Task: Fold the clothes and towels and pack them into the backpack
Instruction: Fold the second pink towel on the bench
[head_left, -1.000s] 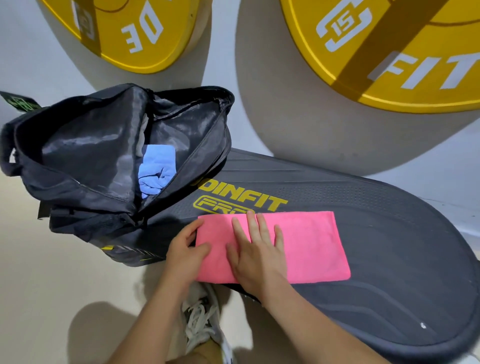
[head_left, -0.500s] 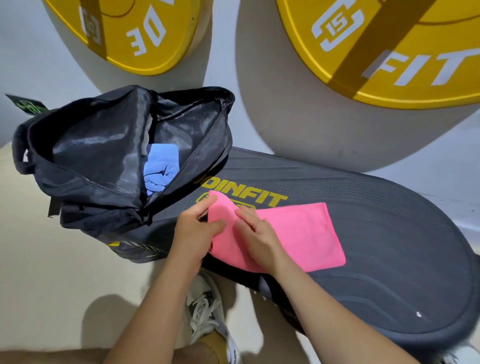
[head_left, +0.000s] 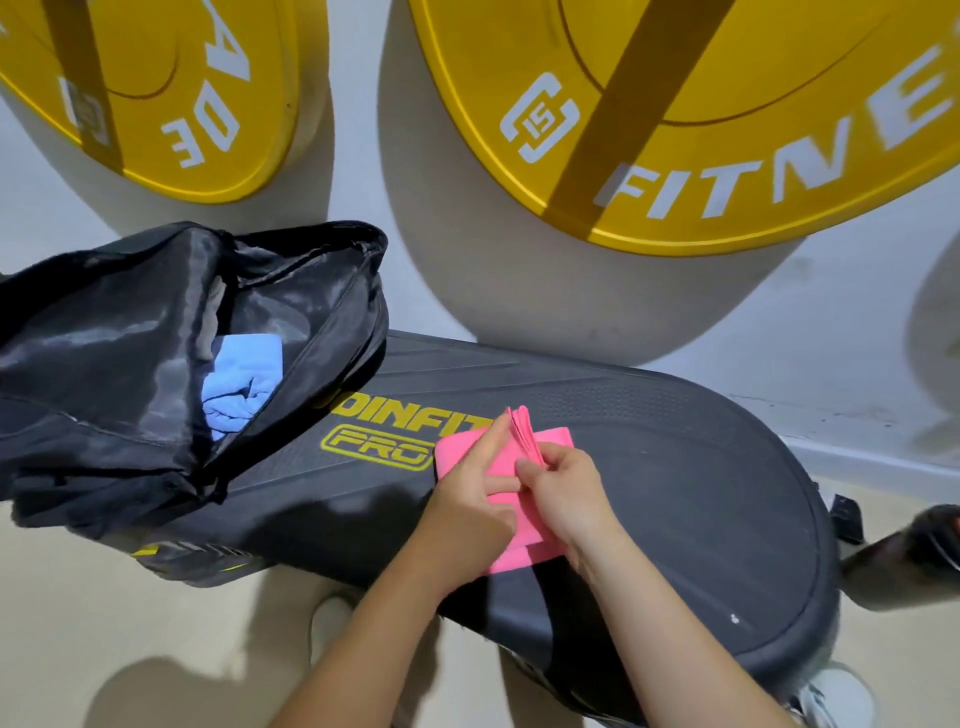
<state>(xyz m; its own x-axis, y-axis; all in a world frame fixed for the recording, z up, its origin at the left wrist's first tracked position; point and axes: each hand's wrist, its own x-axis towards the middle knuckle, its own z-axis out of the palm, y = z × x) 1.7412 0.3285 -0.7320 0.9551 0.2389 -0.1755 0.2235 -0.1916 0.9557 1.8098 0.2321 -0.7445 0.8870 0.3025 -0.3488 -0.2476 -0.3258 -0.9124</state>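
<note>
A pink towel (head_left: 555, 441), folded small, lies on the dark padded bench (head_left: 675, 467). My left hand (head_left: 467, 512) presses on the towel's left part, fingers pointing up along it. My right hand (head_left: 566, 493) pinches the towel's stacked edges and lifts them upright. The black backpack (head_left: 130, 364) stands open at the bench's left end, left of both hands. Inside it sits a folded blue cloth (head_left: 241, 382).
Two big yellow weight plates (head_left: 701, 130) lean on the white wall behind the bench. A pale floor (head_left: 78, 623) runs in front, with my white shoe (head_left: 330, 618) below the bench edge. A dark object (head_left: 914, 551) lies at the far right.
The towel was flat and long a second ago. Both hands have folded its left half over to the right, so it is now half as wide, with my right hand holding the raised edges.
</note>
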